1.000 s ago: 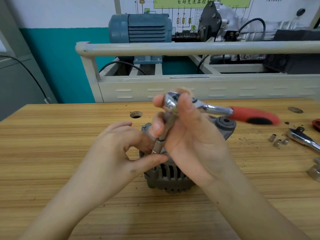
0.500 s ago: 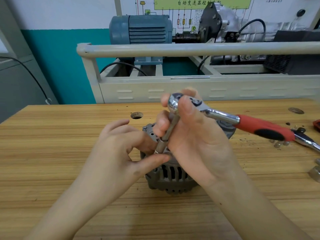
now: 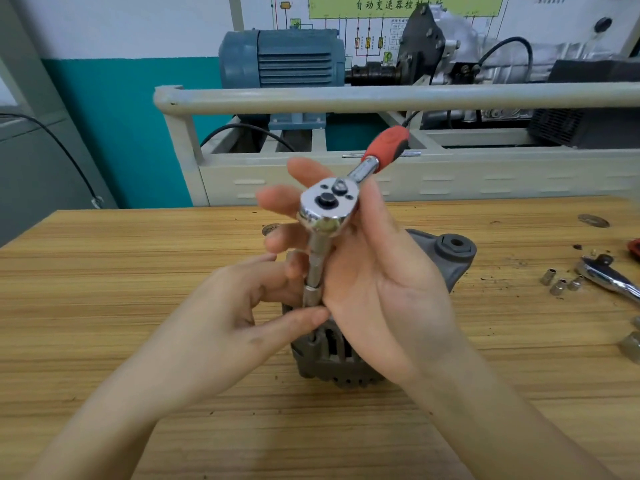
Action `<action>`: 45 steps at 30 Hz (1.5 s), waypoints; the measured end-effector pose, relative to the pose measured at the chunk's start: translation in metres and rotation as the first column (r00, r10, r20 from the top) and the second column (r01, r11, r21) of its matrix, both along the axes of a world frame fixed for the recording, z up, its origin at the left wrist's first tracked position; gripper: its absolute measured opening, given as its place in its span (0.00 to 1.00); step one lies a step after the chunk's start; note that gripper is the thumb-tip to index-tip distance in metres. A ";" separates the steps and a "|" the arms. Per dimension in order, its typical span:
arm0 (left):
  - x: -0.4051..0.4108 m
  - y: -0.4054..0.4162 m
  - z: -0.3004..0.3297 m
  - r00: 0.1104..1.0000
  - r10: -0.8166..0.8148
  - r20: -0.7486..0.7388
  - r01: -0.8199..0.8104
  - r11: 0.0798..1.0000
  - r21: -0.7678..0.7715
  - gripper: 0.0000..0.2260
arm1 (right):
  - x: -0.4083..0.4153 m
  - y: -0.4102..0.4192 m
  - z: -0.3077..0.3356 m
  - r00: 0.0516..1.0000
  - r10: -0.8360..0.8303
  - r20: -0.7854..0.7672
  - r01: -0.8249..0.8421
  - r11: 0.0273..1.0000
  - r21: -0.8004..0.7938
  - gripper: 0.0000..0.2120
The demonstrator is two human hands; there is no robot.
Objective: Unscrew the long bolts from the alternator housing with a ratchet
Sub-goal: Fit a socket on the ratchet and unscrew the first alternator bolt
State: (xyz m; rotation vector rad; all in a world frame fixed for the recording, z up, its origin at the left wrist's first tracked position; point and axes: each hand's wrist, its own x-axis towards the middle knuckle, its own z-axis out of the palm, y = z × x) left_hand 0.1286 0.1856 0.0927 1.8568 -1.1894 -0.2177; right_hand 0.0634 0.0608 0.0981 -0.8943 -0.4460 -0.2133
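Alternator housing (image 3: 446, 261) sits mid-bench (image 3: 138, 271), mostly hidden behind both hands. Right hand (image 3: 374, 271) grips ratchet (image 3: 327, 206) head; left hand (image 3: 242, 306) pinches the extension (image 3: 313, 271) low down. Bolt not visible. Loose sockets (image 3: 559, 284) and second ratchet (image 3: 609, 277) lie right, cut off.

A wooden bench (image 3: 104, 306) with pale striped grain fills the foreground, a round hole (image 3: 272, 229) in it near the far edge. Behind it stands a cream metal frame (image 3: 450, 181) with a thick rail (image 3: 381, 97) across its top. On the frame sits a blue-grey motor (image 3: 282, 58), coupled by a dark shaft (image 3: 372, 73) to a silvery gearbox (image 3: 485, 53). A black box (image 3: 588, 105) sits at the right. Black cables (image 3: 242, 128) loop below the motor. The wall (image 3: 121, 133) is teal below, white above, with a wiring chart (image 3: 381, 15) bearing Chinese characters. A grey cabinet (image 3: 34, 174) stands at the left, a cable (image 3: 62, 150) hanging over it
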 end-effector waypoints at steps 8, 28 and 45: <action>-0.001 -0.001 -0.001 0.999 -0.019 -0.040 0.018 0.999 -0.034 0.15 | 0.003 -0.002 0.001 0.999 -0.007 0.041 0.004 0.997 0.075 0.10; -0.005 -0.003 0.002 0.991 0.082 0.104 -0.083 0.997 0.008 0.07 | 0.000 -0.003 -0.001 1.000 0.001 0.015 -0.003 0.989 0.145 0.12; -0.003 -0.002 0.000 0.981 0.085 0.175 -0.085 0.996 -0.008 0.12 | 0.002 -0.004 0.001 1.000 -0.010 0.014 0.009 0.995 0.099 0.12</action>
